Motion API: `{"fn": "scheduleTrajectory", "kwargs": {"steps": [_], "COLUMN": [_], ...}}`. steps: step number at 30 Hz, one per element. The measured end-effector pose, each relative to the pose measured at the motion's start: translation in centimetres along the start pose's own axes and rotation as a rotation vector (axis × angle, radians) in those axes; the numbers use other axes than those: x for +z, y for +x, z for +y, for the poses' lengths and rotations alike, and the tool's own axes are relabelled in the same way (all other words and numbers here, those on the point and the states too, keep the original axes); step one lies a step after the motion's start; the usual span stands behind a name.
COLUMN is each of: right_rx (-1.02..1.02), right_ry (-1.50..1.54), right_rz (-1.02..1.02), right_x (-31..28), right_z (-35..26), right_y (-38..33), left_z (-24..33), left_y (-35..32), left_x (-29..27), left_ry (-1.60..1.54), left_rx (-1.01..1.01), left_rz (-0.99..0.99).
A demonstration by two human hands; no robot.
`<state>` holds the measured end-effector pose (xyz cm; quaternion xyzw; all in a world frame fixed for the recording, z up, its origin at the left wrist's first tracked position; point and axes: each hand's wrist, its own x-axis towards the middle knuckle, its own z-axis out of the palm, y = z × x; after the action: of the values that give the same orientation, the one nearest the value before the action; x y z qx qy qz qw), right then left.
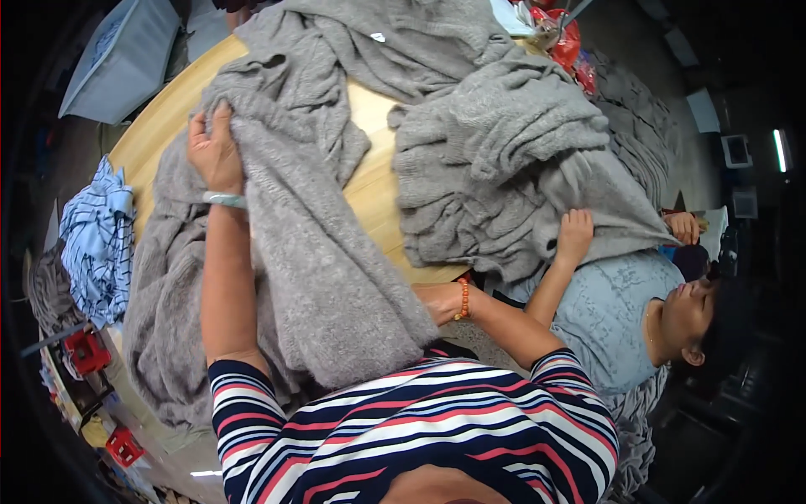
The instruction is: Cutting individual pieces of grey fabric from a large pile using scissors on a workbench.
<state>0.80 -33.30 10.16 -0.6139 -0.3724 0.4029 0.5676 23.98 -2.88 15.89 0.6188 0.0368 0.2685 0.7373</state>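
A grey knit garment (327,260) stretches slantwise in front of me, from the upper left down toward my chest. My left hand (217,155), with a pale bangle at the wrist, pinches its far end between thumb and fingers. At the near right edge is my right hand (438,301), below an orange bead bracelet; it is closed on the cloth, its fingertips hidden by the fabric. More grey knitwear (176,286) lies under and left of the held piece, some hanging over the table edge. Another grey knit piece (285,92) lies just beyond my left hand.
Beneath lies a round wooden table (374,181). To the right, a co-worker (600,311) handles a heap of grey knitwear (504,143) with both hands. A blue striped cloth bundle (99,239) and a white bin (122,63) stand left. Red plastic bags (567,42) sit at the far right.
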Motion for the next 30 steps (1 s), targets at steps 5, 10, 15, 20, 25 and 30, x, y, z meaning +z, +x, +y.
{"fn": "scheduleTrajectory", "kwargs": {"steps": [5,10,15,20,25,30], "right_rx": [0.107,0.802,0.951,0.948,0.887,0.998], "right_ry": [-0.033,-0.439,-0.557,-0.693,-0.713,-0.751], "right_rz": [0.08,0.469,0.935,1.035,1.048,0.827], "right_x": [-1.6,-2.4,-0.5,-0.3,-0.5,0.4], "right_z": [-2.4,0.0,-0.5,-3.4,-3.3,-2.7], "right_y": [-4.4,-8.0,-8.8,-5.8,-4.6,-4.5], "left_z": [-6.5,-13.1,-11.1,-10.1,-10.9,-14.3], "left_y": [-2.6,-8.8,-21.2,-27.9,-27.7,-26.1], "left_x": [6.1,7.5,1.7,-2.8,-1.2,-0.7], "left_ry": [0.112,0.351,0.809,1.09,0.992,0.913], "left_rx": [0.034,-0.174,-0.09,-0.235,-0.489,-0.466], "left_rz": [0.026,-0.29,-0.807,-0.944,-0.782,-0.585]}}
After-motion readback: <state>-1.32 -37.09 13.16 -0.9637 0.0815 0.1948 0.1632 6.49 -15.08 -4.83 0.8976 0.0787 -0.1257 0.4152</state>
